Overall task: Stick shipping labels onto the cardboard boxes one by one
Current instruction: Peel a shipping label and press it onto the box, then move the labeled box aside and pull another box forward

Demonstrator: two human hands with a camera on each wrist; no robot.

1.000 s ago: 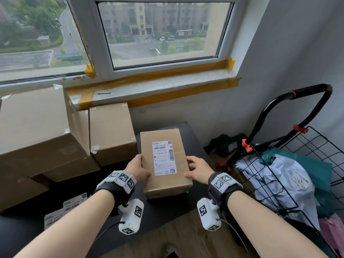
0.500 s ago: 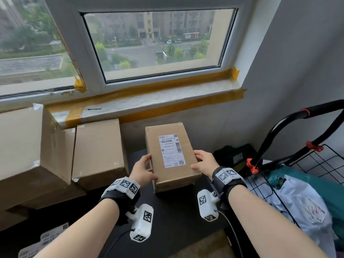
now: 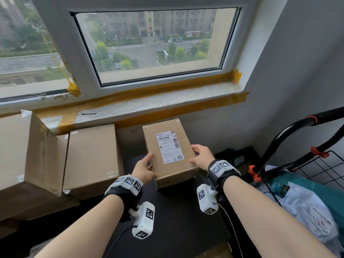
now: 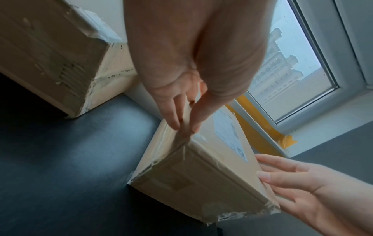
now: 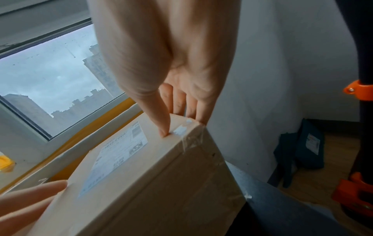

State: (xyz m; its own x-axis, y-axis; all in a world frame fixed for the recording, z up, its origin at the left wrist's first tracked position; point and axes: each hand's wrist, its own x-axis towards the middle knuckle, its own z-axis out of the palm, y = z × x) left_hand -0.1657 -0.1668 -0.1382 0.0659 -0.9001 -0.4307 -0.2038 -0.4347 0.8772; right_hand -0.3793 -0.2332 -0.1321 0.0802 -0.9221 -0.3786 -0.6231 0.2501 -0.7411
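Note:
A small cardboard box with a white shipping label on its top stands lengthwise at the back of the black table, close to the wall under the window. My left hand grips its left side, thumb on top and fingers down the side, as the left wrist view shows: left hand, box, label. My right hand grips the right side the same way. The right wrist view shows the right hand with its thumb on the box beside the label.
Two unlabelled cardboard boxes stand to the left, a medium one and a large one. A wire trolley with a black handle holds plastic bags on the right. A dark green bag lies by the wall.
Both hands have carried the labelled box away from me toward the wall under the window. The view has risen, and the loose label sheets at lower left have dropped out of sight.

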